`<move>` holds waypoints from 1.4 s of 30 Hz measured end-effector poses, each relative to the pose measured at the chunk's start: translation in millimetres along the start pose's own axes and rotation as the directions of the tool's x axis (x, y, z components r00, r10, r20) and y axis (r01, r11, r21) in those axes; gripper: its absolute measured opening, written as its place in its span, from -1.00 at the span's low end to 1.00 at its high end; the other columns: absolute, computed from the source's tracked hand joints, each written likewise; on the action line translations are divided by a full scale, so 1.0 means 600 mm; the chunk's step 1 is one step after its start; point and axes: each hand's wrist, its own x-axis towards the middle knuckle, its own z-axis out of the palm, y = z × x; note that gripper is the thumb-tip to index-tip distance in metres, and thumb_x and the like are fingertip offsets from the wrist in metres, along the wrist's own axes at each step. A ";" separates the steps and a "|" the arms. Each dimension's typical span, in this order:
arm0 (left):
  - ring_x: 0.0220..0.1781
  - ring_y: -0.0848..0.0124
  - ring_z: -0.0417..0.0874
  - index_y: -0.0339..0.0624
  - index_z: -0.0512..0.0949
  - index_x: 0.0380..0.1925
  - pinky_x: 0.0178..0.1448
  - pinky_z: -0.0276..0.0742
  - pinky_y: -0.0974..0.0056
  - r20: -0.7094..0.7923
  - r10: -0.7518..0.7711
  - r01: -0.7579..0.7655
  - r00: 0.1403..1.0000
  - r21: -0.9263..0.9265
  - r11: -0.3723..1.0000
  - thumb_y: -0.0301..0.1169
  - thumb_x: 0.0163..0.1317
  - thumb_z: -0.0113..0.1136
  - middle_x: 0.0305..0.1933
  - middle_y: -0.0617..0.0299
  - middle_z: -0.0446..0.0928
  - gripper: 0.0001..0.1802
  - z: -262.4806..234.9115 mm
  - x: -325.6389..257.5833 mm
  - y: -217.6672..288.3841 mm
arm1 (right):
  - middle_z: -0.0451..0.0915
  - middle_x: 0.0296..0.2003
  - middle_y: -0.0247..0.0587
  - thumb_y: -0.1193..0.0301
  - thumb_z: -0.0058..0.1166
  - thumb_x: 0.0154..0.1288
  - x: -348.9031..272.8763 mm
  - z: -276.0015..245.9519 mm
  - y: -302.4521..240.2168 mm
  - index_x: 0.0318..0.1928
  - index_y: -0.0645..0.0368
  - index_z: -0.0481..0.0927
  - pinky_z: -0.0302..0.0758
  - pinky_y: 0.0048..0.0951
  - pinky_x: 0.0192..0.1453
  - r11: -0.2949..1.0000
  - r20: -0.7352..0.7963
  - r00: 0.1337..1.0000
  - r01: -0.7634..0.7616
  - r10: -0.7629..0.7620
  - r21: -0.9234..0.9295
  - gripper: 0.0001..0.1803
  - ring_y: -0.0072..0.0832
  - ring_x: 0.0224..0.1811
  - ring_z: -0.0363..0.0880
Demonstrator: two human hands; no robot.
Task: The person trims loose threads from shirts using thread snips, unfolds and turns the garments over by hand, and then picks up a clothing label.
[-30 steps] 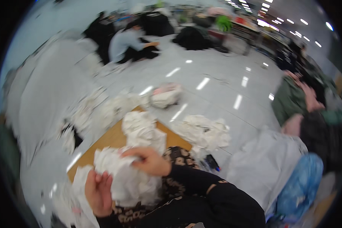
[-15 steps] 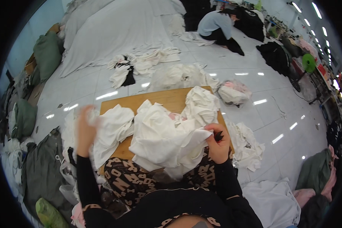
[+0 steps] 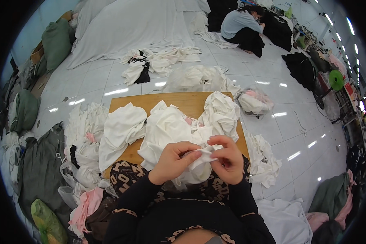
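Observation:
A white piece of fabric (image 3: 201, 157) is bunched up in front of me, its edge raised between both hands. My left hand (image 3: 175, 159) pinches it between thumb and fingers. My right hand (image 3: 228, 161), close beside it, grips the same edge with curled fingers. The dark pointed tool seen earlier in that hand cannot be made out now. Below the hands, the cloth hangs over my lap. It comes from a white heap (image 3: 165, 128) on the low wooden board (image 3: 166, 98), with a bit of pink showing behind it.
On the board, white cloth piles lie at the left (image 3: 124, 126) and right (image 3: 220, 112). White scraps (image 3: 85, 130) and a pink cloth (image 3: 86, 207) lie on the floor at my left. A clear bag of cloth (image 3: 254, 101) stands beyond the board. A person (image 3: 244, 28) crouches far off.
My left hand has come in from the left side to the fabric beside my right hand. The right hand has shifted slightly and still grips the edge. The view has shifted a little.

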 end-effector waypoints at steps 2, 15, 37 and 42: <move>-0.37 0.67 0.41 -0.33 0.57 -0.26 -0.28 0.36 0.52 0.048 -0.037 0.039 0.998 -0.058 0.998 -0.44 0.22 0.14 -0.38 0.37 0.53 -0.83 -0.008 -0.003 0.007 | 0.33 0.08 -0.01 0.64 0.10 -0.02 -0.009 -0.012 0.000 -0.12 0.21 0.48 0.20 -0.77 -0.51 0.907 -0.072 0.985 -0.117 0.159 0.404 -0.64 -0.76 -0.49 0.35; -0.19 0.48 0.58 -0.29 0.47 -0.16 -0.06 0.49 0.39 -0.202 0.036 -0.139 0.979 -0.522 0.841 -0.40 0.36 -0.10 -0.23 0.20 0.56 -0.78 -0.037 0.043 0.137 | 0.48 -0.45 -0.43 0.64 0.02 0.01 0.072 -0.023 -0.013 -0.23 0.24 0.49 0.37 -0.60 -0.33 0.949 -0.008 0.949 -0.315 0.315 0.019 -0.77 -0.62 -0.43 0.41; -0.27 0.53 0.50 -0.23 0.40 -0.27 -0.12 0.42 0.43 -0.289 0.123 -0.222 0.950 -0.340 0.914 -0.35 0.40 -0.18 -0.33 0.26 0.48 -0.80 0.015 0.093 0.029 | 0.46 -0.18 -0.20 0.43 0.19 0.09 0.026 -0.004 -0.049 -0.08 0.26 0.45 0.40 -0.50 -0.07 0.973 -0.463 0.857 -0.222 0.225 0.062 -0.63 -0.47 -0.14 0.44; -0.28 0.52 0.50 -0.25 0.44 -0.26 -0.15 0.42 0.43 -0.416 0.067 -0.202 0.907 -0.289 0.936 -0.38 0.34 -0.05 -0.32 0.24 0.50 -0.84 0.077 0.071 0.032 | 0.46 -0.28 -0.17 0.45 0.17 0.09 -0.005 -0.020 -0.045 -0.14 0.24 0.44 0.41 -0.45 -0.12 0.982 -0.352 0.917 -0.180 0.187 0.051 -0.68 -0.39 -0.24 0.45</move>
